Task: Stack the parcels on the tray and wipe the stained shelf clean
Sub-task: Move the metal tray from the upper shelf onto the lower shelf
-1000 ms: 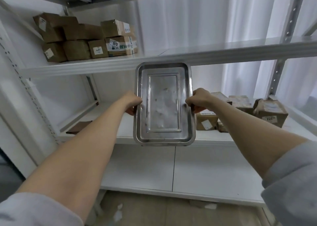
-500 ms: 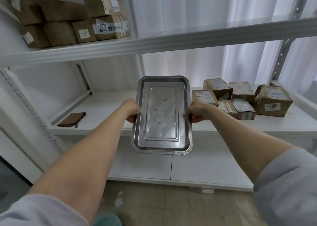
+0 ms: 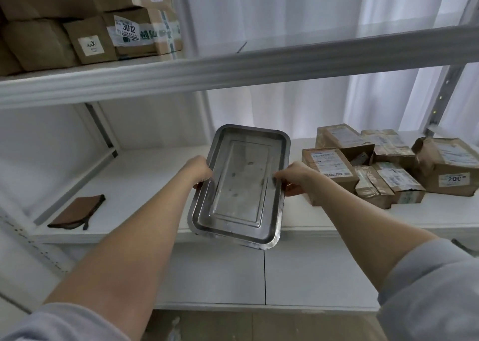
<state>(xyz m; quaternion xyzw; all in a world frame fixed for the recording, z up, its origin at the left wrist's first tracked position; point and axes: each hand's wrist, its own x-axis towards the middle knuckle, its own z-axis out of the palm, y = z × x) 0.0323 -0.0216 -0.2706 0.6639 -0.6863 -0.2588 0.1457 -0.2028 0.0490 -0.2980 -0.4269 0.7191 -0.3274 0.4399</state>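
Note:
A rectangular steel tray point(image 3: 241, 185) hangs over the front edge of the middle shelf point(image 3: 145, 174), tilted toward me. My left hand point(image 3: 198, 171) grips its left rim and my right hand point(image 3: 294, 178) grips its right rim. Nothing lies in the tray. Several brown cardboard parcels point(image 3: 329, 168) with white labels sit in a cluster on the right of the same shelf, one marked 200 point(image 3: 452, 168). A folded brown cloth point(image 3: 79, 211) lies on the shelf's left end.
The upper shelf point(image 3: 233, 68) runs across just above the tray and carries more cardboard boxes point(image 3: 121, 32) at its left. A lower white shelf point(image 3: 264, 276) sits beneath. White curtains hang behind, and a metal upright point(image 3: 440, 99) stands at the right.
The tray has come down from upper-shelf height to the middle shelf's front edge and now tilts less steeply. Both hands have kept their hold on its rims.

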